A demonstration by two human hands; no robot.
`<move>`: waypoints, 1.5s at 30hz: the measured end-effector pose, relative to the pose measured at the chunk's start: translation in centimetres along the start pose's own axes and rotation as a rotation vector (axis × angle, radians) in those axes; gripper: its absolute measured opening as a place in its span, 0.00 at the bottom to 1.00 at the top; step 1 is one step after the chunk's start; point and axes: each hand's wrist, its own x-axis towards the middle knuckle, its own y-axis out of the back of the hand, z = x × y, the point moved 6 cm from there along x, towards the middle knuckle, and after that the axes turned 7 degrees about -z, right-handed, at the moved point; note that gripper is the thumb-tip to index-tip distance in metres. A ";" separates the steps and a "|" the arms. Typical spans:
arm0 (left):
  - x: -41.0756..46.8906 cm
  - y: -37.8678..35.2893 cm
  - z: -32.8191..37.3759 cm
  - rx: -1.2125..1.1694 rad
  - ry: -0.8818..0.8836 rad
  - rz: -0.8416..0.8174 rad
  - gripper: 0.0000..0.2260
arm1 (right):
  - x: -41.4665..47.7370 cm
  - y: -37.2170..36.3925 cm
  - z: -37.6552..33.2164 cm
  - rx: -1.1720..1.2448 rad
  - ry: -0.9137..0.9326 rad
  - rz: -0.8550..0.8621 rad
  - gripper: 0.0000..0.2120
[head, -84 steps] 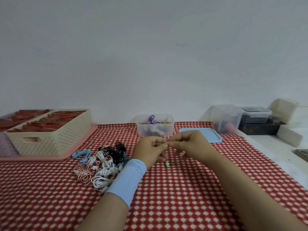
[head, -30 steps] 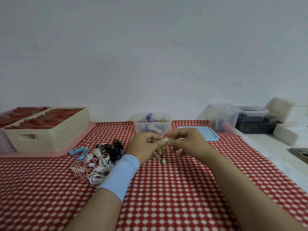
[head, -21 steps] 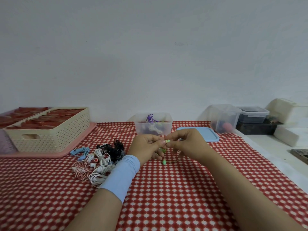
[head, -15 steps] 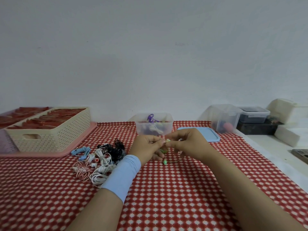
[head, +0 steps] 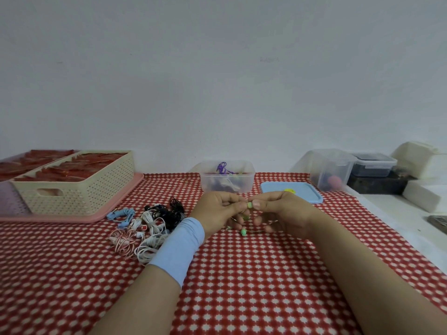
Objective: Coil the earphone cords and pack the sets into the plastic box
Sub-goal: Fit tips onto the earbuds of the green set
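My left hand point(head: 219, 211) and my right hand point(head: 280, 211) meet above the checked cloth and both pinch a green earphone set point(head: 249, 204). One green earbud point(head: 243, 231) hangs below the fingers on its thin cord. Just behind the hands stands the clear plastic box point(head: 227, 178), lid off, with a purple set and other sets inside. A pile of loose earphones point(head: 145, 226) in white, black, blue and pink lies left of my left wrist.
A blue lid point(head: 294, 191) lies right of the box. A cream perforated basket point(head: 72, 182) sits on a pink tray at the left. Clear and dark containers point(head: 333, 172) and white blocks stand at the right, past the cloth's edge.
Both hands stay together on the green set, fingers shifting slightly as they work the cord. The dangling earbud has barely moved.
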 end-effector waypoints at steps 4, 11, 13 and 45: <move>0.4 0.6 0.8 0.042 -0.050 0.085 0.05 | -0.5 0.8 -1.7 -0.031 0.104 0.095 0.09; 0.2 2.9 0.5 0.788 0.044 0.228 0.05 | -1.3 4.8 -2.1 -0.838 0.053 0.393 0.04; 0.1 3.1 0.6 0.944 0.076 0.213 0.07 | -1.3 4.9 -1.7 -0.884 -0.017 0.345 0.03; 0.0 -0.6 0.1 0.044 -0.007 0.077 0.08 | 0.1 0.4 -0.7 0.095 0.086 0.059 0.10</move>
